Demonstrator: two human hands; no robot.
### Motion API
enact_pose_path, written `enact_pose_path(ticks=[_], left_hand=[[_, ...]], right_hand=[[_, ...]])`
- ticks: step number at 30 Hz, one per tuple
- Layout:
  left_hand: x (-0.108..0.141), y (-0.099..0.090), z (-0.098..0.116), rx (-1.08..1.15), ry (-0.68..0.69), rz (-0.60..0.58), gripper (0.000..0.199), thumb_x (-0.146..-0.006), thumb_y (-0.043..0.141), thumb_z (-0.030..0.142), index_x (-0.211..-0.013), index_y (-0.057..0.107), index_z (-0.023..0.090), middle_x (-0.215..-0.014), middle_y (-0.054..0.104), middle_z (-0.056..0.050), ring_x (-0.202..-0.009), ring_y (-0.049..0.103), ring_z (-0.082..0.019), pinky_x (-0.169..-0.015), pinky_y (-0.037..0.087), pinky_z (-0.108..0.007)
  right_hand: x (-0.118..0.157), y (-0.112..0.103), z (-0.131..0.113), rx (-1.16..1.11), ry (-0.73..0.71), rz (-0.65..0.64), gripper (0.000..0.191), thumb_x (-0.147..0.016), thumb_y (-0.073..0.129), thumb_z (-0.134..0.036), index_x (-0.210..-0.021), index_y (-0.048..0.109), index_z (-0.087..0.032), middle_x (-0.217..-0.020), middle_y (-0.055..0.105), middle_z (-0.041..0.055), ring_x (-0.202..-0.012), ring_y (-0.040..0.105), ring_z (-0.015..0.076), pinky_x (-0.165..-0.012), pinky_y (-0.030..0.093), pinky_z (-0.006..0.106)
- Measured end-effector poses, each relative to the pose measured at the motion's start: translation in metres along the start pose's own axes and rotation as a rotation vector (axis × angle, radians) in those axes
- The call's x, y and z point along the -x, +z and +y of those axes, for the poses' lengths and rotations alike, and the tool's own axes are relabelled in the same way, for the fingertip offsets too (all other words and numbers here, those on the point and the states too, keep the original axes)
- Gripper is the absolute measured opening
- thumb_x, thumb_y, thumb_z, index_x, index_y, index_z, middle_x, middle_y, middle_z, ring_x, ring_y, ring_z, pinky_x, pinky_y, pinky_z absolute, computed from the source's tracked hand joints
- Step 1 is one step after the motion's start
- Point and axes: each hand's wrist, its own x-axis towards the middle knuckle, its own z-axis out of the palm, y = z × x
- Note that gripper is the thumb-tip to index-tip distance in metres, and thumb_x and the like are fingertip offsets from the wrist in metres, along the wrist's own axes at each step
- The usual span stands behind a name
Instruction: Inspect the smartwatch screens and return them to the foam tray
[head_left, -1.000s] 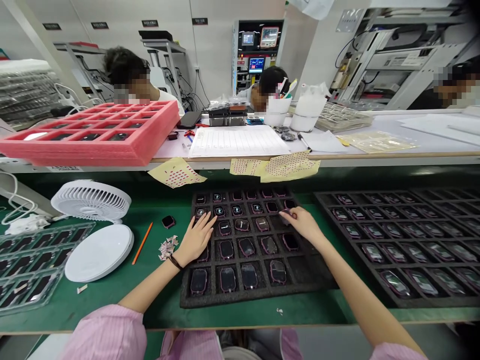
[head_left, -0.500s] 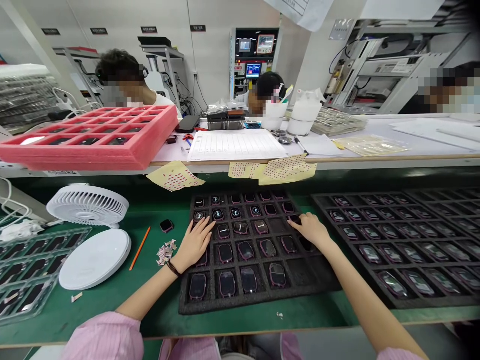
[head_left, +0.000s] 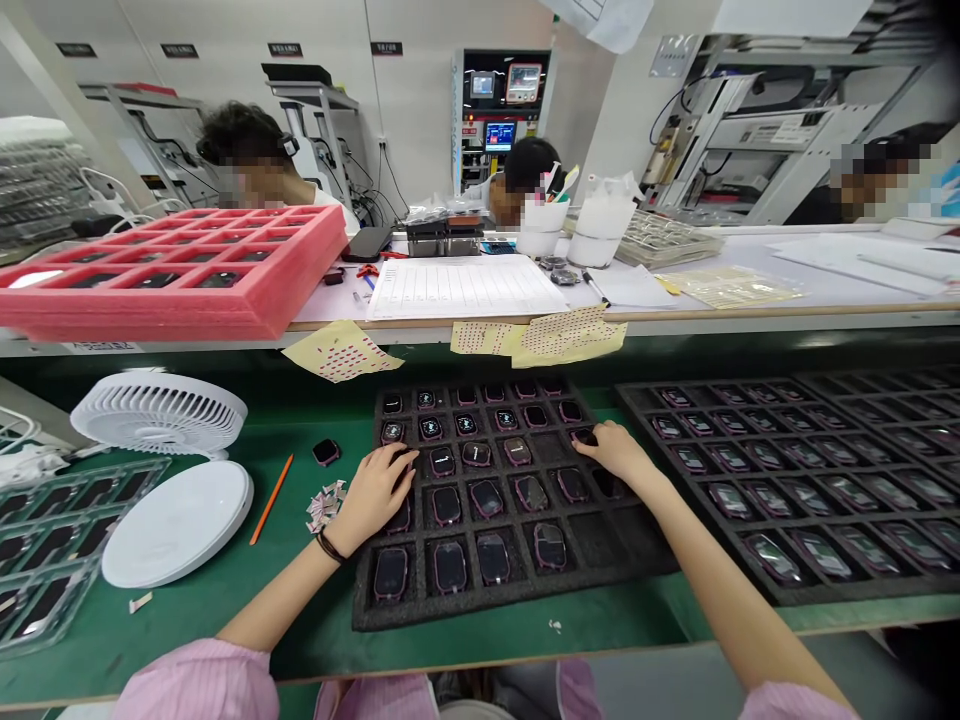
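A black foam tray (head_left: 484, 620) on the bench holds rows of smartwatches with dark purplish cases; several screens are lit. My left hand (head_left: 375, 492) lies over the tray's left column, fingers spread and slightly bent over a third-row slot. A watch in that slot is mostly hidden by the fingers. At the tray's right side, my right hand (head_left: 621, 455) pinches a dark smartwatch (head_left: 583, 437) at its slot. Below that hand another slot is partly shaded by my wrist. One smartwatch (head_left: 326, 452) lies outside the tray, on the green bench to the left.
Left are a white fan (head_left: 161, 415) with a round base, an orange stick (head_left: 271, 500), small paper scraps (head_left: 325, 507) and a clear plastic tray (head_left: 64, 545). Another foam tray (head_left: 720, 540) stands right. A pink foam tray (head_left: 277, 300) sits on the shelf; people sit beyond.
My left hand has slid slightly down and left, and its fingers are more bent. My right hand stays at the same watch. The whole view has shifted a little.
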Motion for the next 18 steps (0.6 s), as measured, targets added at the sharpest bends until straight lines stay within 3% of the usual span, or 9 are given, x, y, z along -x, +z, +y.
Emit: enact_pose_path(ticks=[9, 14, 18], left_hand=[[-0.013, -0.023, -0.023, 0.089, 0.068, -0.189, 0.035, -0.092, 0.044, 0.045, -0.117, 0.053, 0.022, -0.118, 0.061, -0.008, -0.11, 0.055, -0.025, -0.092, 0.042, -0.04], [-0.01, -0.014, -0.014, -0.129, 0.067, -0.08, 0.034, -0.094, 0.04, 0.045, -0.106, 0.057, 0.017, -0.103, 0.063, -0.01, -0.095, 0.056, -0.026, -0.084, 0.041, -0.04], [-0.016, -0.012, 0.006, -0.182, 0.069, 0.046, 0.03, -0.095, 0.04, 0.039, -0.104, 0.058, 0.016, -0.103, 0.061, -0.011, -0.097, 0.055, -0.026, -0.087, 0.039, -0.042]], right_hand=[[-0.012, 0.007, 0.016, -0.231, -0.035, -0.039, 0.037, -0.081, 0.059, -0.046, -0.089, 0.066, -0.01, -0.099, 0.066, 0.0203, -0.102, 0.061, 0.0345, -0.081, 0.046, 0.035], [-0.014, 0.006, 0.02, -0.435, -0.038, -0.046, 0.038, -0.08, 0.054, -0.05, -0.092, 0.065, -0.016, -0.09, 0.07, 0.0112, -0.089, 0.064, 0.0264, -0.073, 0.047, 0.03], [-0.013, 0.008, 0.017, -0.569, -0.055, -0.06, 0.039, -0.076, 0.055, -0.054, -0.076, 0.065, -0.016, -0.072, 0.068, 0.006, -0.076, 0.063, 0.0239, -0.064, 0.046, 0.028]])
